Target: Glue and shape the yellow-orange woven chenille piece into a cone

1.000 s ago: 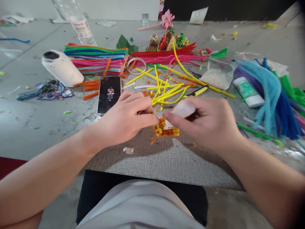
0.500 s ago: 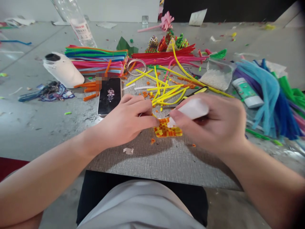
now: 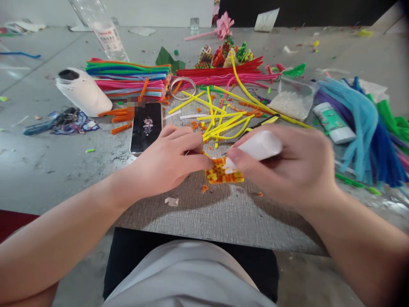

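Observation:
A small woven orange and yellow pipe-cleaner piece (image 3: 220,172) lies on a grey mat (image 3: 220,213) in front of me. My left hand (image 3: 166,160) pinches its left edge and holds it down. My right hand (image 3: 287,164) grips a white glue tube (image 3: 258,146), with the nozzle touching the top of the woven piece. Loose yellow pipe cleaners (image 3: 220,121) lie just beyond my hands.
A black phone (image 3: 146,126) lies left of the yellow pieces. Behind it are a stack of coloured pipe cleaners (image 3: 128,79), a white bottle on its side (image 3: 83,91), a tape ring (image 3: 182,88) and a clear bottle (image 3: 102,27). A bag of white beads (image 3: 292,102), a green-labelled tube (image 3: 332,123) and blue pipe cleaners (image 3: 364,123) lie right.
My right hand has tilted the glue tube up and shifted slightly right, the nozzle staying on the woven piece. My left hand has kept its pinch.

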Demonstrator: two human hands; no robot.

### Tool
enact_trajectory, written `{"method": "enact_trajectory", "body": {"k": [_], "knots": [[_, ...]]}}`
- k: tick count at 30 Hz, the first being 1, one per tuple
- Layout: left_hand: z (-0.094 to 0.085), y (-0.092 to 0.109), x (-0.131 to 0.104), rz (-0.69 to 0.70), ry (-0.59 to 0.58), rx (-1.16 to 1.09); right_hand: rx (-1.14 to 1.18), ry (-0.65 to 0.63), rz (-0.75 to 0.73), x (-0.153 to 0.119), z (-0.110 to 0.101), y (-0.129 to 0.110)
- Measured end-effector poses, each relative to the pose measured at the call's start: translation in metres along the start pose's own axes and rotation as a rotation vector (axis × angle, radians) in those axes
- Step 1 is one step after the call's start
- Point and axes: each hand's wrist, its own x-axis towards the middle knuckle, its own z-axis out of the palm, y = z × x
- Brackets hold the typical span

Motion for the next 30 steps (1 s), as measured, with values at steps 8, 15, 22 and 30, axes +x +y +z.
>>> {"method": "enact_trajectory", "body": {"k": [8,15,22,30], "knots": [[0.000,-0.001,0.000,-0.010,-0.015,0.012,0.050,-0.067,0.008,0.001,0.001,0.001],[-0.003,-0.001,0.001,0.025,0.054,0.019,0.312,0.273,0.094,0.002,-0.010,-0.011],[-0.011,0.002,-0.001,0.011,0.240,-0.001,0.501,0.427,0.060,0.001,-0.008,-0.017],[-0.011,0.006,0.000,-0.007,0.265,0.008,0.502,0.370,0.035,-0.003,-0.012,-0.025]]}}
